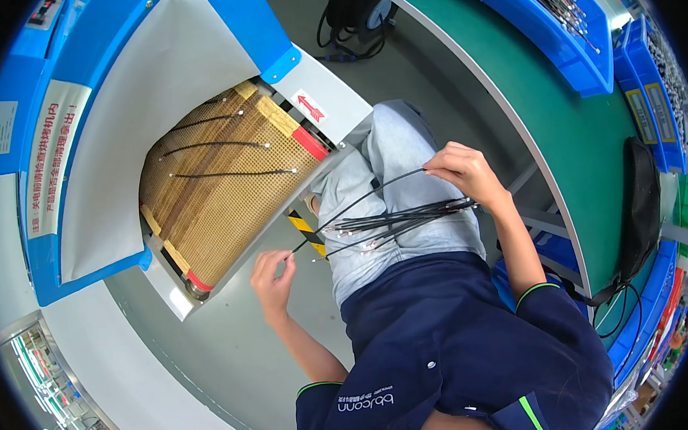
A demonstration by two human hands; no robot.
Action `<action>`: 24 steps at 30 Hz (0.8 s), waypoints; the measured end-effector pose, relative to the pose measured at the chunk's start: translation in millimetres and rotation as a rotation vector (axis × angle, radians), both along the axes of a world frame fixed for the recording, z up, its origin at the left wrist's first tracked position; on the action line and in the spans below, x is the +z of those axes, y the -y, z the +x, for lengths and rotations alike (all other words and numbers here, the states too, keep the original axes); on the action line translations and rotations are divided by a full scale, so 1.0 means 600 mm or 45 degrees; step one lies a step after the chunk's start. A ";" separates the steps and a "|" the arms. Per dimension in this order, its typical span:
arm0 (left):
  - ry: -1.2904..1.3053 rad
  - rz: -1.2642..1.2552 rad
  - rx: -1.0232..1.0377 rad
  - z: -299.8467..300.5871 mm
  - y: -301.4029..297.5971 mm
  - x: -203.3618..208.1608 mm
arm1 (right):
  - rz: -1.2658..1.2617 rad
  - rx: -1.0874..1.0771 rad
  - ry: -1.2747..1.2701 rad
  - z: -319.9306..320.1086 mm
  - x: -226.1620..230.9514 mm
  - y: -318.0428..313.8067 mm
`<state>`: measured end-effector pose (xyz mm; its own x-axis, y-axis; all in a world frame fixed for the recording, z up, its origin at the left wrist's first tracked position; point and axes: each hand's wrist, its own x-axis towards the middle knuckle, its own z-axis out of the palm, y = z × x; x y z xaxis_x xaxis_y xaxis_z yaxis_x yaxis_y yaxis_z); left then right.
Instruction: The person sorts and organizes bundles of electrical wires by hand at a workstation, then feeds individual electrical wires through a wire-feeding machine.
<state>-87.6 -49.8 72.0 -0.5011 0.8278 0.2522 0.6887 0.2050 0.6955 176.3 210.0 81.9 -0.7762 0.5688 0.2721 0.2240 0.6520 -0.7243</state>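
Note:
A thin black cable stretches between my two hands above my lap. My left hand pinches its lower left end. The fingers of my right hand close on its other end. Beneath it, a loose bundle of similar black cables with small metallic ends lies across my thighs. To the left, several black cables rest spaced apart on the brown mesh conveyor belt. The tips of the held cable are largely covered by my fingers.
The belt comes out of a blue and white machine at the left. On the right curves a green-topped table carrying blue bins of cables and small parts. A black bag lies at its edge. A cable reel stands on the floor.

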 end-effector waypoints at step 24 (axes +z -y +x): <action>-0.035 0.023 -0.052 0.002 0.005 0.010 | -0.087 -0.104 -0.042 0.003 -0.024 0.006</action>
